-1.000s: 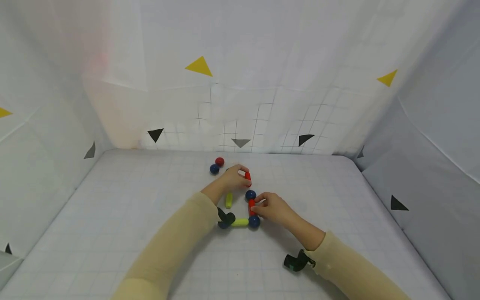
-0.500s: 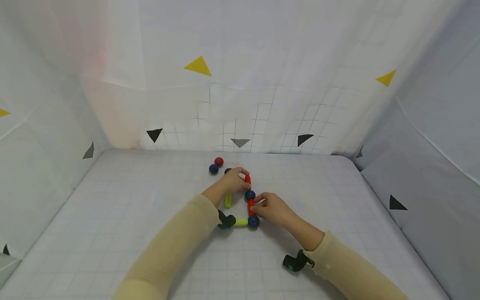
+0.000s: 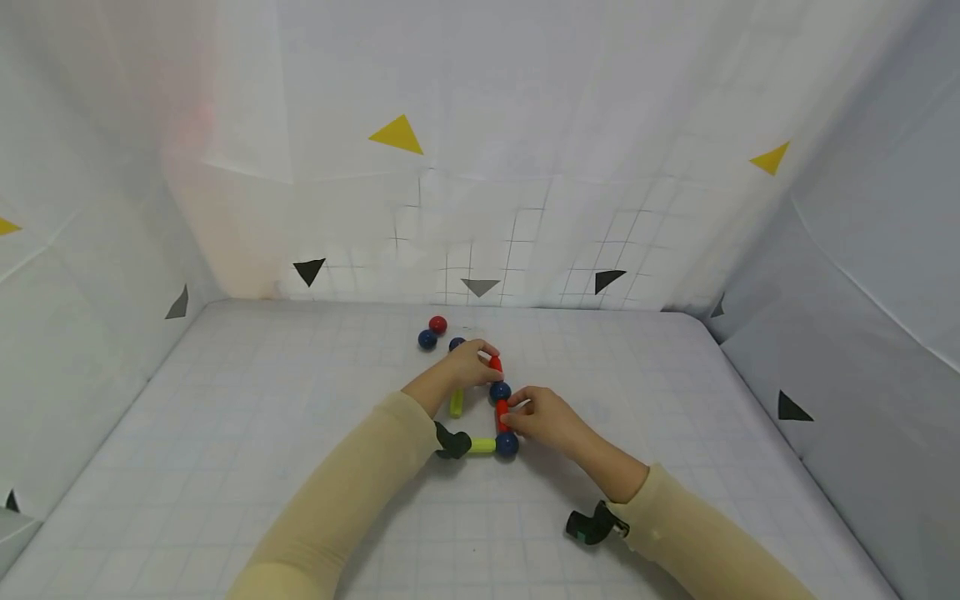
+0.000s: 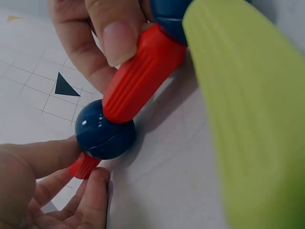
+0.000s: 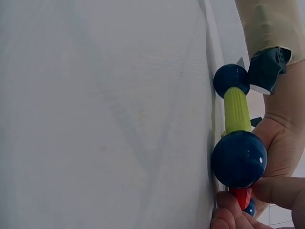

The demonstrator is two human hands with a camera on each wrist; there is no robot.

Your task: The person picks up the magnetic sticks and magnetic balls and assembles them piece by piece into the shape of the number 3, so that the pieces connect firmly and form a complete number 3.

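Note:
My left hand (image 3: 467,365) pinches the far red rod (image 3: 497,364), whose near end meets the middle blue ball (image 3: 499,392). Closer to me, my right hand (image 3: 546,415) pinches a second red rod (image 4: 143,76) between that ball and the near blue ball (image 3: 507,445). From the near ball a lime rod (image 5: 237,110) runs left to another blue ball (image 5: 231,81), which the left wrist's camera hides in the head view. In the left wrist view, the lime rod (image 4: 252,114) looms large at the right, and the middle ball (image 4: 102,133) sits between both red rods.
A loose lime rod (image 3: 457,403) lies left of the chain, its far end behind my left hand. Further back rest a red ball (image 3: 438,325), a blue ball (image 3: 427,339) and another, partly hidden blue ball (image 3: 457,342). White cloth walls (image 3: 480,217) enclose the table.
My left hand has come slightly nearer with the far red rod, closing the gap to the middle blue ball. The right hand has held its place on the near red rod.

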